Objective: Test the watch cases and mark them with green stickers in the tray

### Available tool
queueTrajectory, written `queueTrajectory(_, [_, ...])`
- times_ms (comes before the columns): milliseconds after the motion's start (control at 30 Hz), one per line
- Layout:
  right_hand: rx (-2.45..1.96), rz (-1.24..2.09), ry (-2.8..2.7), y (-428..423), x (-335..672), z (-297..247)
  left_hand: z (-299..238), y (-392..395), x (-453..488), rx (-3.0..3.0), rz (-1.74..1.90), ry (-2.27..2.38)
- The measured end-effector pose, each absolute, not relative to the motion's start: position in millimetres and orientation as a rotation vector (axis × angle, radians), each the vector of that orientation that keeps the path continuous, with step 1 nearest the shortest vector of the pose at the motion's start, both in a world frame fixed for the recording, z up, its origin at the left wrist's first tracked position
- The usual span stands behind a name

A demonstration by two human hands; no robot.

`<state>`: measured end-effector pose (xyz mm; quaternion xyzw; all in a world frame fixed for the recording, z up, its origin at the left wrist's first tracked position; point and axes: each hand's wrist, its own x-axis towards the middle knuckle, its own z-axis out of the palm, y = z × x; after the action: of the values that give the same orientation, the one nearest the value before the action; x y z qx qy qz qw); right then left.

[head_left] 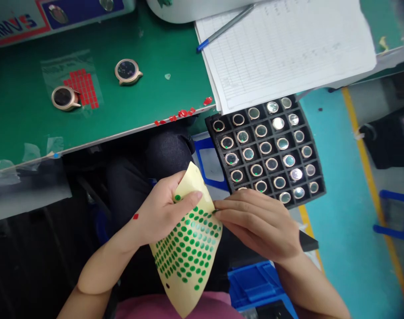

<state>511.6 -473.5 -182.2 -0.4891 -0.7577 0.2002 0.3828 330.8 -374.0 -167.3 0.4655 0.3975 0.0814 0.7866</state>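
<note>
in the head view, the left hand (163,210) grasps a yellow sheet (188,243) near its far end, thumb pressed on top. the sheet is in the near middle, bent, its near end hanging over the person's pink top (215,305); rows of green dots (190,258) cover much of it. a red square (135,216) sits on the left wrist. the right hand (263,223) has its fingertips drawn together at the sheet's right edge; whether they pinch the sheet or a dot, i cannot tell.

right and beyond is a black tray (307,198) of watches (248,153), several on its left side bearing green dots. far left, on a green table (148,44), lie two more watches, one overlapping a bag (84,86) of red squares. far right, a pen (225,27) lies on papers (288,53).
</note>
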Motion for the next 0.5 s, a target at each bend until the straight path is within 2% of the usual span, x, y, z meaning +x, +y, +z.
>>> queueTrajectory(333, [-1.313, 0.419, -1.932, -475.6, 511.6, -188.3, -172.0, -371.6, 330.9, 0.938, 0.178, 0.892])
queueTrajectory(400, [-1.422, 0.380, -1.777, -464.2, 529.1, -203.2, -178.3, -369.7, 330.0, 0.925, 0.198, 0.920])
queueTrajectory(500, [-1.794, 0.325, -1.253, -426.6, 577.6, -247.7, -197.3, -366.2, 329.9, 0.972, 0.144, 0.980])
